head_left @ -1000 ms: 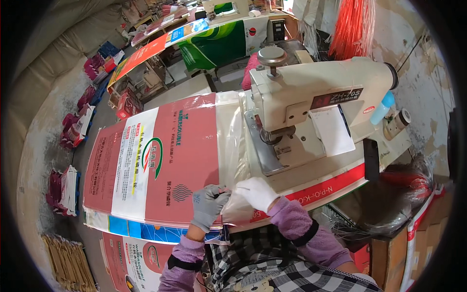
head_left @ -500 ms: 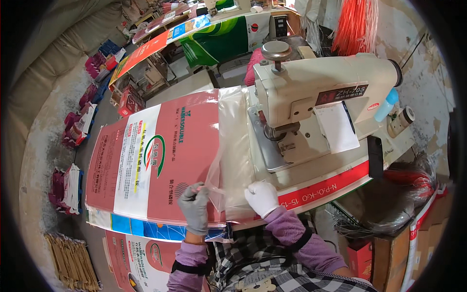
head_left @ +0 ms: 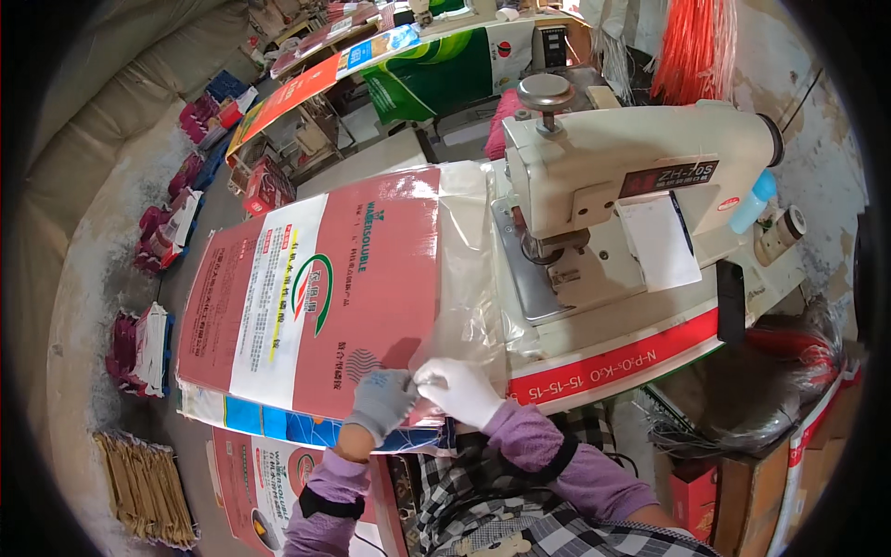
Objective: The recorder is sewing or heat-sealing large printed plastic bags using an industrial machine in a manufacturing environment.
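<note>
A pink-and-white printed sack (head_left: 320, 306) lies flat on top of a stack, with a clear plastic liner (head_left: 469, 251) sticking out of its right end. My left hand (head_left: 382, 404), in a grey glove, is closed over the sack's near right corner. Beside it my right hand (head_left: 461, 390), in a white glove, has its fingers pinched together. The fingertips of both hands meet at the sack's edge by the liner. What they pinch is hidden behind the fingers. A cream sewing machine (head_left: 613, 176) stands on the table just right of the liner.
A dark phone (head_left: 730, 302) lies at the table's near right edge. White paper (head_left: 661, 243) rests on the machine bed, and a blue bottle (head_left: 754, 200) stands behind. Red strands (head_left: 694, 51) hang at the back. Folded bundles (head_left: 139, 348) line the left wall. More printed sacks (head_left: 269, 487) lie below.
My right hand has moved left from the liner to meet my left hand. My left hand has turned and dropped slightly relative to the sack. The whole view has shifted a little.
</note>
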A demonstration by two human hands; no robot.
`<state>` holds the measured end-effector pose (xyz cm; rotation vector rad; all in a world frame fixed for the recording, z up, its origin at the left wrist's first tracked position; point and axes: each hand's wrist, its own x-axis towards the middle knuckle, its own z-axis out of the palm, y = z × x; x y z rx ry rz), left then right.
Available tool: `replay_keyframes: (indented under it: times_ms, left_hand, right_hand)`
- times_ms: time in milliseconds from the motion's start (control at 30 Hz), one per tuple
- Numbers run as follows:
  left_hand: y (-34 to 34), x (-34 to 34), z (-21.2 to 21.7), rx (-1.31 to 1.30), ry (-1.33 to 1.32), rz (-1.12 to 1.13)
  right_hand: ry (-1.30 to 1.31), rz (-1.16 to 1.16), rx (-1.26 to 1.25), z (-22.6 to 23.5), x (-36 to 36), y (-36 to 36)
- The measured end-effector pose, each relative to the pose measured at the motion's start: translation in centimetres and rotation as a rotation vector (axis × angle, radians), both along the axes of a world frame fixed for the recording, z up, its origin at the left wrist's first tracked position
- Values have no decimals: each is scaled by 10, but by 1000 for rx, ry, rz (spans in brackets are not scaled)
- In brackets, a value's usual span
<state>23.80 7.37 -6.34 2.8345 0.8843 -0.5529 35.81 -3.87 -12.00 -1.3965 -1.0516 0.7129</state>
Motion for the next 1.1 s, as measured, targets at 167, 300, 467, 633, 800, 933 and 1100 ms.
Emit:
replay_keyframes:
  times_ms: [167, 300, 467, 633, 800, 933, 1100]
  left_hand:
    - [8, -25, -12, -716, -824, 621]
    - [1, -28, 1, -663, -776, 568]
    - [-49, -84, 45, 5, -574, 128]
    - [-107, -201, 59, 266, -475, 101]
    - [-130, -231, 72, 323, -577, 316]
    - [-117, -224, 81, 313, -740, 406]
    - [-102, -209, 86, 243, -906, 711]
  right_hand:
    - [-228, 173, 69, 9, -4, -5]
    - [-464, 222, 166, 14, -12, -8]
    - [-954, 347, 223, 14, -6, 29]
    - [-1386, 301, -251, 17, 27, 84]
    - [-170, -462, -277, 45, 85, 33]
    - [-658, -934, 228, 57, 78, 17]
    - [-776, -283, 103, -6, 109, 16]
